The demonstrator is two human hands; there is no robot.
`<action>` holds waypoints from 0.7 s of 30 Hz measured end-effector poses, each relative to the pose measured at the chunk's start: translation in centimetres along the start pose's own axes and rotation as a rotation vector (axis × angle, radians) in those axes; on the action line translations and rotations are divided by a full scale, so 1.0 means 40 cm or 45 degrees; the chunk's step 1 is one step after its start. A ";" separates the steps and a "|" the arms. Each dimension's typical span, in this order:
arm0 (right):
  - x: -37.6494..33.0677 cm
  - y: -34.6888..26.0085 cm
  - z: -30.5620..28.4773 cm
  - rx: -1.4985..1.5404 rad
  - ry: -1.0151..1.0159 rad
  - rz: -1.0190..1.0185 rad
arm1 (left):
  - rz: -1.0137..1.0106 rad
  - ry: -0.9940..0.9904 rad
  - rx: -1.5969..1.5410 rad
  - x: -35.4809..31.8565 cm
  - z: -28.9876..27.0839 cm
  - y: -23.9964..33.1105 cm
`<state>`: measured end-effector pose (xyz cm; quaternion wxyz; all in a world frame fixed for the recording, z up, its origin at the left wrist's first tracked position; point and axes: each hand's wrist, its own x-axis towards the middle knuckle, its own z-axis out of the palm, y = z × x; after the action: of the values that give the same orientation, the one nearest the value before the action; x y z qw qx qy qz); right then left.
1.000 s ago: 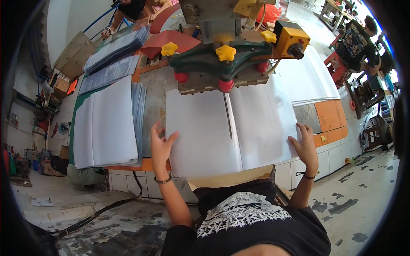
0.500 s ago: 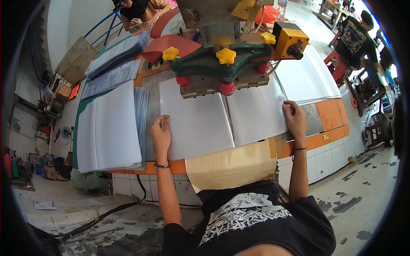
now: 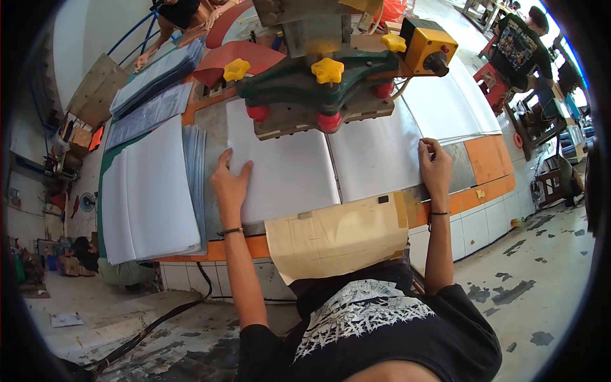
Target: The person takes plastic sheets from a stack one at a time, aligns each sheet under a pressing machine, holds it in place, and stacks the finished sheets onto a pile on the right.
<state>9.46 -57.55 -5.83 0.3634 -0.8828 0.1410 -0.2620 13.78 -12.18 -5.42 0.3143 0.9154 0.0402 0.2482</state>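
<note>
A wide white sheet [image 3: 283, 175] with a dark seam down its middle lies on the metal bed, its far part under the press head [image 3: 328, 124]. My left hand [image 3: 230, 184] is at the sheet's left edge, thumb and index finger spread apart. At the right edge, my right hand [image 3: 436, 169] has thumb and fingers closed on the sheet's margin. A tan board [image 3: 337, 239] with pencil lines and a small black square lies between the sheet and my body.
White sheets [image 3: 153, 191] are stacked at the left, with bluish clear ones beside them. More white sheets [image 3: 449, 102] lie to the right. A yellow control box [image 3: 428, 48] juts from the press. Another person's hand [image 3: 141, 62] touches the far left stack; someone sits at the far right.
The sheet has slid farther under the press, uncovering the black square on the tan board. My left hand has moved forward along the edge and its fingers have spread. My right hand stays pinched.
</note>
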 end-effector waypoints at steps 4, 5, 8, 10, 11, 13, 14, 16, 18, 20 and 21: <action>-0.004 -0.004 -0.004 -0.003 -0.038 -0.042 | -0.224 -0.105 -0.105 0.013 -0.018 -0.033; -0.007 -0.009 -0.007 -0.010 -0.062 -0.083 | -0.196 -0.084 -0.062 0.011 -0.016 -0.042; 0.005 -0.020 -0.016 -0.026 -0.103 -0.095 | -0.178 -0.048 -0.046 0.010 -0.017 -0.035; 0.003 -0.007 -0.018 -0.012 -0.110 -0.108 | -0.183 -0.023 -0.073 0.009 -0.019 -0.028; 0.007 -0.001 -0.016 0.004 -0.110 -0.127 | -0.186 -0.049 -0.056 0.009 -0.018 -0.029; 0.007 0.007 -0.013 -0.016 -0.109 -0.129 | -0.188 -0.080 -0.032 0.005 -0.016 -0.043; 0.002 0.009 -0.010 -0.040 -0.107 -0.132 | -0.170 -0.088 -0.103 0.002 -0.015 -0.057; 0.013 0.003 -0.013 -0.037 -0.123 -0.086 | -0.153 -0.106 -0.169 -0.003 -0.017 -0.065; 0.012 0.014 -0.014 -0.010 -0.112 -0.059 | -0.183 -0.113 -0.189 -0.003 -0.021 -0.053; 0.011 0.014 -0.008 0.003 -0.117 -0.055 | -0.191 -0.110 -0.227 -0.005 -0.013 -0.072; 0.010 0.014 -0.005 0.010 -0.120 -0.049 | -0.199 -0.111 -0.270 -0.006 -0.009 -0.081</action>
<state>9.62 -58.23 -5.95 0.3681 -0.8953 0.1057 -0.2275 13.68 -9.45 -7.19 0.4291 0.8811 0.0715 0.1858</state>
